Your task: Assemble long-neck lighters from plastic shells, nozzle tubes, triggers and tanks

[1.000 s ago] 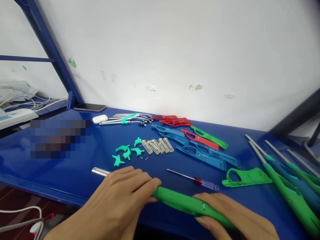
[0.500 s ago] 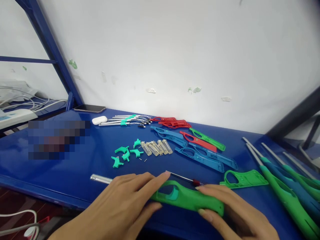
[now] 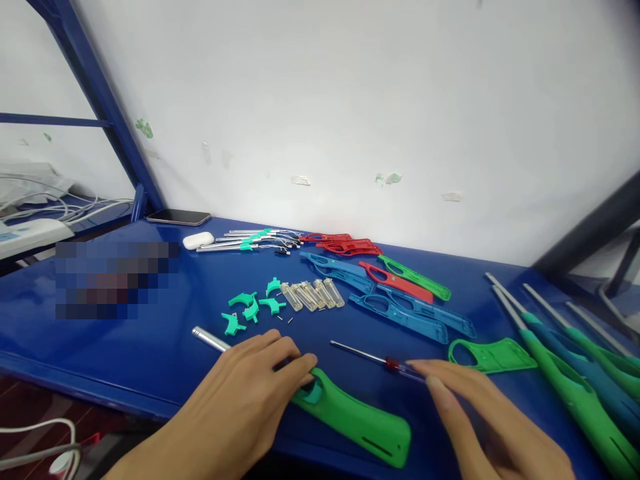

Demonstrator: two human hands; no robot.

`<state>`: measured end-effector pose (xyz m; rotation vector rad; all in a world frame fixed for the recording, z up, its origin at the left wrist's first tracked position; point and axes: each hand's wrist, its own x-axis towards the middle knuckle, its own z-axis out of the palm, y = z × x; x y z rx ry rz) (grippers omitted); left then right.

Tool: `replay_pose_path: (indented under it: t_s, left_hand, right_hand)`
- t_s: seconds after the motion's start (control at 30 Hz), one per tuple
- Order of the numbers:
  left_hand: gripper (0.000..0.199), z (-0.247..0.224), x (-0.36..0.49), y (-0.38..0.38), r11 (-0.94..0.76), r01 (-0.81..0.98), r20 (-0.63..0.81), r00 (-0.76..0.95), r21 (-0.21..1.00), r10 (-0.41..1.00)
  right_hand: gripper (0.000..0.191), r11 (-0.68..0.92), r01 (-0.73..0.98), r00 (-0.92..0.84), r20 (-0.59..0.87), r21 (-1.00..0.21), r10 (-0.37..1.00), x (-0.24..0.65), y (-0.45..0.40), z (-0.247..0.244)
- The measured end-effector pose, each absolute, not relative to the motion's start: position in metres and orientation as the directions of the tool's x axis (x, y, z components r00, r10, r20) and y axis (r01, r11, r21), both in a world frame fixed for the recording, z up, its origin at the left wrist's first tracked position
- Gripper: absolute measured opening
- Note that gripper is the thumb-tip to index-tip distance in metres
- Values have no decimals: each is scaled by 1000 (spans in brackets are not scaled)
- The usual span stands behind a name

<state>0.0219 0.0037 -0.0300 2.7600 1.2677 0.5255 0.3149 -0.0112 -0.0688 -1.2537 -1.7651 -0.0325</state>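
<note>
My left hand is closed over the neck of a green long-reach lighter. The lighter slants toward me, its silver tube sticking out past the hand on the left and part of a teal trigger showing by the fingers. At the handle of a small screwdriver is my right hand, with thumb and index fingertips on the clear handle end. The screwdriver lies on the blue table, its metal tip pointing left. Beside the right hand rests a loose green shell half.
Teal triggers and clear fuel tanks lie mid-table. Behind are blue shell halves, red shell halves and silver tubes with wires. Several whole lighters stand at right. A phone lies back left.
My right hand has let go of the lighter's handle end and moved to the screwdriver. The lighter now tilts, its handle end lower and nearer, in my left hand alone.
</note>
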Motion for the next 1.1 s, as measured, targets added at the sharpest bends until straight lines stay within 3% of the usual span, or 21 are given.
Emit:
replay_pose_path:
  t_s: [0.17,0.33,0.43,0.67,0.8,0.97,1.1]
  left_hand:
    - [44,-32,17,8,-595,780,216,558,194,801]
    - [54,-35,21,4,-598,784,246,553,170,796]
    - [40,-33,27,1,-649,733,287,589,204,756]
    - [25,-28,36,-5,-633,695,234,589,342,773]
    - [24,-36,41,-10,-649,659,295,578,381,761]
    - [18,-46,49,-12,-701,614,409,571,363,712]
    - [22,-49,54,-11,-727,582,502,535,365,680]
  right_hand:
    - [21,481,814,-134,700,-326,702,317,-7,-73]
    - [23,661,725,-374,695,-193,614,307,-4,-61]
    - [22,719,682,-458,688,-134,563,304,-2,-58]
    - [28,690,702,-474,605,-178,639,308,-7,-67]
    - [40,681,719,-485,602,-139,635,307,-10,-69]
    - [23,702,691,-543,518,-171,661,301,-9,-67]
    - [16,728,651,-541,542,-216,644,297,-10,-62]
